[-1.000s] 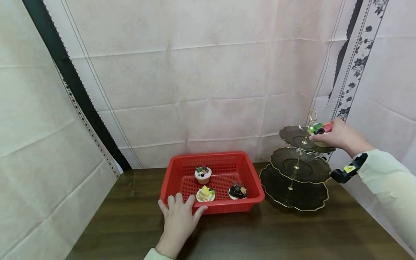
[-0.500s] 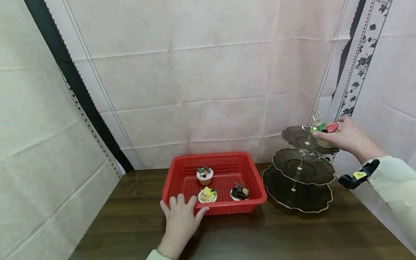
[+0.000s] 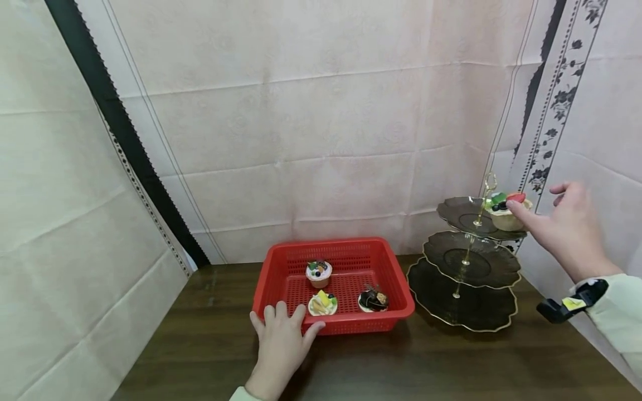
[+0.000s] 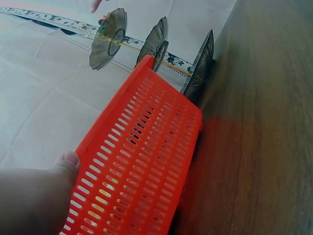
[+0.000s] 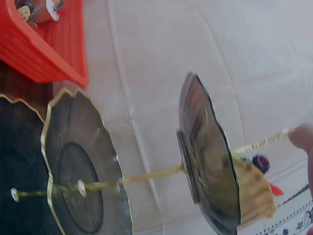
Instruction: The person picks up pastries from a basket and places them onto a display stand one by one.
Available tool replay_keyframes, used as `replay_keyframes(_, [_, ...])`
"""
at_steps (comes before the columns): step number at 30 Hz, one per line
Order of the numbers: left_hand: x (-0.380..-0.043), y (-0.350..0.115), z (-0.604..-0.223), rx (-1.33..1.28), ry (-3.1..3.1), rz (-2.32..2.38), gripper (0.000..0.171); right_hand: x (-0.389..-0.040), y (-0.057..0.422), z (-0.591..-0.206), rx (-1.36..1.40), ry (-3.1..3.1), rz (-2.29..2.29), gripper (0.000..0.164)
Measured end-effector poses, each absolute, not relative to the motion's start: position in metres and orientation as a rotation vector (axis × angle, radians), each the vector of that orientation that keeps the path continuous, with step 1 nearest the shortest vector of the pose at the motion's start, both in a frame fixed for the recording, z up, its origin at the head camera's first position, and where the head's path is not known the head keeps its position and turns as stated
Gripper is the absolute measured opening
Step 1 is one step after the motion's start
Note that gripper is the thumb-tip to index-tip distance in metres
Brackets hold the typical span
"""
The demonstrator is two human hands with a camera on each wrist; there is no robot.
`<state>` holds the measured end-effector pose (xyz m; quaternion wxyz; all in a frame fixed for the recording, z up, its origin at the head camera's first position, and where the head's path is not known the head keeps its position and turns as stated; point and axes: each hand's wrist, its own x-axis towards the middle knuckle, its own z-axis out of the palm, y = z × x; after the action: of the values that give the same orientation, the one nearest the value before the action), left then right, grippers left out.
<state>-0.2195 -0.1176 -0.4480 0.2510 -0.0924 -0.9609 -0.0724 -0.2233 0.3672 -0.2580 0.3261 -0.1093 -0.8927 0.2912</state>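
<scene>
In the head view my right hand (image 3: 572, 234) is beside the top tier of a three-tier cake stand (image 3: 458, 213), its thumb close to a tartlet (image 3: 506, 221) with strawberry and dark berries on top. The tartlet sits upright on that tier, right of the gold post. In the right wrist view the tartlet (image 5: 254, 191) rests on the plate, and fingertips (image 5: 302, 136) show at the edge. My left hand (image 3: 281, 342) holds the near rim of a red plastic basket (image 3: 351, 323), fingers over the rim; its thumb (image 4: 70, 160) lies at the rim in the left wrist view.
Inside the basket stand a berry cupcake (image 3: 319, 273), a yellow-fruit cupcake (image 3: 322, 304) and a chocolate-topped one (image 3: 373, 299). The middle (image 3: 471, 260) and bottom (image 3: 426, 289) tiers lie below the top plate. Pale cloth walls (image 3: 351, 128) enclose the brown wooden table (image 3: 200, 345).
My right hand has set the tartlet down on the top tier, let go and drawn back to the right. My left hand stays at the basket rim.
</scene>
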Motion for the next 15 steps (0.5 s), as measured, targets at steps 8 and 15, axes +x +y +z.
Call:
replay_keyframes(8, [-0.220, -0.118, -0.449, -0.267, -2.581, -0.179, 0.053, -0.210, 0.330, -0.275, -0.193, -2.245, 0.718, 0.074])
replay_keyframes(15, [-0.219, -0.118, -0.448, -0.266, -2.565, -0.174, 0.054, -0.214, 0.285, -0.294, -0.008, -2.116, 0.681, 0.057])
